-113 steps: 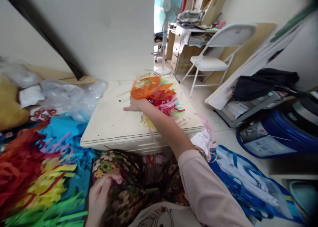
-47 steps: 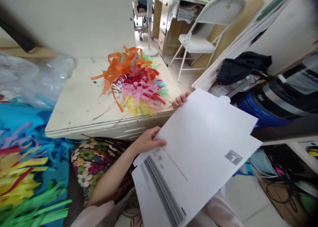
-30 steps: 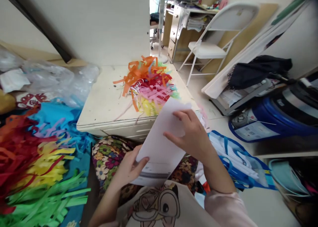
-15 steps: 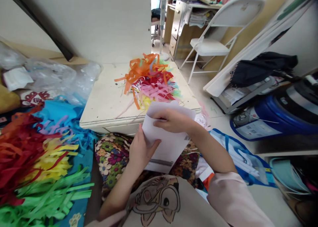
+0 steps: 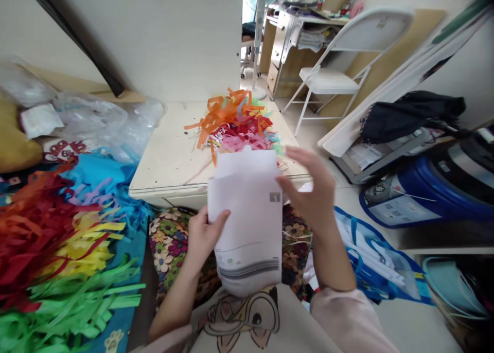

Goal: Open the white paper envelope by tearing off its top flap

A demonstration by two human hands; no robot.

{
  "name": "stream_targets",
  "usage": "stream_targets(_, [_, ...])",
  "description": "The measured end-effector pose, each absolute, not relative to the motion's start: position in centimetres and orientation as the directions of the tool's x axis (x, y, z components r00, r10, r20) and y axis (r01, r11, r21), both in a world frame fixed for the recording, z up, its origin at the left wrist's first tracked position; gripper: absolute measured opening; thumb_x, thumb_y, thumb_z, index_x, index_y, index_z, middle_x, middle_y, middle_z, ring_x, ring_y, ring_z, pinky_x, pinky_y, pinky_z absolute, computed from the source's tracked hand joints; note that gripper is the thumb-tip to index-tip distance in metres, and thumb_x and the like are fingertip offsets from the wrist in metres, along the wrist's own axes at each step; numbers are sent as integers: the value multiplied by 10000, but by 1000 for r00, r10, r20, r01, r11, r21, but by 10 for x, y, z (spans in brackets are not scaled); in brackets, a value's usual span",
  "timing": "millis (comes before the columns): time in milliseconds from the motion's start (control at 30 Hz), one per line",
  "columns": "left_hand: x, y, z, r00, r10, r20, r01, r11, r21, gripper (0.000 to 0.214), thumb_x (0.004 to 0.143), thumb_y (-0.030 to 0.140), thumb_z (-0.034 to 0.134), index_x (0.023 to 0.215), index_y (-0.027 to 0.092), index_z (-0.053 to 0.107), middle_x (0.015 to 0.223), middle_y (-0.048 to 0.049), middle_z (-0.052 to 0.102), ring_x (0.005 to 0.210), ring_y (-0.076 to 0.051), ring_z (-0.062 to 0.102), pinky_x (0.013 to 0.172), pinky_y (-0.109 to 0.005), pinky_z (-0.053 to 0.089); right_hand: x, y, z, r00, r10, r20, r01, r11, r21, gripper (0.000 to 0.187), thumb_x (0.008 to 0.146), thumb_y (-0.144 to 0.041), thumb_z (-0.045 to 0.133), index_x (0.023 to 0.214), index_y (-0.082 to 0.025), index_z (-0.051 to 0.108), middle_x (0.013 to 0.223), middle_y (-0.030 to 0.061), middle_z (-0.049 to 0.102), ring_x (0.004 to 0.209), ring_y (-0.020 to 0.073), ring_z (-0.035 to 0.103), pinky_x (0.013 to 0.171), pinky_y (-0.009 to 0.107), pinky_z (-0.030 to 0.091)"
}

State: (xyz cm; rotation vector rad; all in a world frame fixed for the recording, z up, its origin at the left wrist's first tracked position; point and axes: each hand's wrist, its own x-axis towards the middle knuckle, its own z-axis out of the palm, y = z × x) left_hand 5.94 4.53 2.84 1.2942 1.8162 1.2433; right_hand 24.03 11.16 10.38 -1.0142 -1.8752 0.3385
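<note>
Your left hand [image 5: 203, 234] pinches the white envelope [image 5: 247, 219] at its left edge. The envelope stands upright, long axis vertical, open flap on top; I cannot tell what is inside. Your right hand [image 5: 312, 193] is open, fingers apart, just beside its right edge.

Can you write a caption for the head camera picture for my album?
Left hand holds a white envelope upright, right hand open beside it, colourful paper strips on the low table.

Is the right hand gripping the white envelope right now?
No: the right hand is open beside the white envelope, which the left hand holds.
</note>
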Motion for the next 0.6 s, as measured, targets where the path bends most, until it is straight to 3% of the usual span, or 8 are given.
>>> stream_targets(67, [52, 44, 28, -432, 902, 32, 260, 90, 962, 346, 583, 398, 588, 768, 105, 580, 603, -18, 595, 521, -111, 503, 480, -200, 419, 256, 110, 80, -91, 890, 446, 357, 447, -820, 562, 636, -398, 584, 1137, -229, 394, 1192, 67, 435, 1107, 201, 376, 873, 364, 342])
stream_targets(100, [49, 44, 28, -436, 900, 15, 200, 80, 976, 352, 568, 391, 602, 771, 104, 579, 630, -25, 606, 541, -116, 515, 494, -205, 429, 261, 108, 67, -201, 933, 299, 226, 341, -912, 598, 617, -451, 581, 1140, -229, 394, 1156, 68, 469, 1082, 206, 407, 842, 358, 372])
stream_targets(167, [47, 43, 27, -425, 905, -17, 117, 74, 990, 359, 550, 375, 620, 779, 102, 577, 648, -30, 613, 547, -117, 523, 501, -209, 437, 264, 104, 44, -487, 871, 66, -3, 73, -997, 656, 554, -557, 571, 1096, -210, 448, 1056, 73, 543, 1015, 223, 469, 774, 338, 419])
stream_targets(267, [48, 43, 24, -427, 903, -43, 63, 78, 995, 354, 539, 348, 637, 786, 102, 578, 637, -25, 612, 537, -110, 520, 492, -204, 436, 257, 94, 28, -622, 782, -27, -134, -140, -981, 634, 468, -523, 647, 1003, -207, 520, 937, 45, 598, 873, 208, 544, 682, 291, 450])
stream_targets(367, [47, 40, 22, -431, 899, -79, -22, 77, 997, 339, 531, 320, 656, 785, 107, 582, 676, -29, 626, 560, -107, 531, 512, -199, 441, 251, 88, 31, -553, 829, -80, -162, -201, -966, 458, 524, -363, 680, 935, -203, 559, 845, 13, 620, 755, 156, 571, 642, 252, 451])
stream_targets(600, [34, 39, 18, -319, 930, -182, -233, 109, 966, 337, 511, 296, 684, 777, 108, 595, 725, -39, 643, 588, -117, 553, 551, -217, 453, 244, 86, 27, -388, 899, -203, -268, -321, -908, 254, 505, -314, 701, 698, -164, 632, 646, -13, 639, 512, 98, 558, 489, 203, 439])
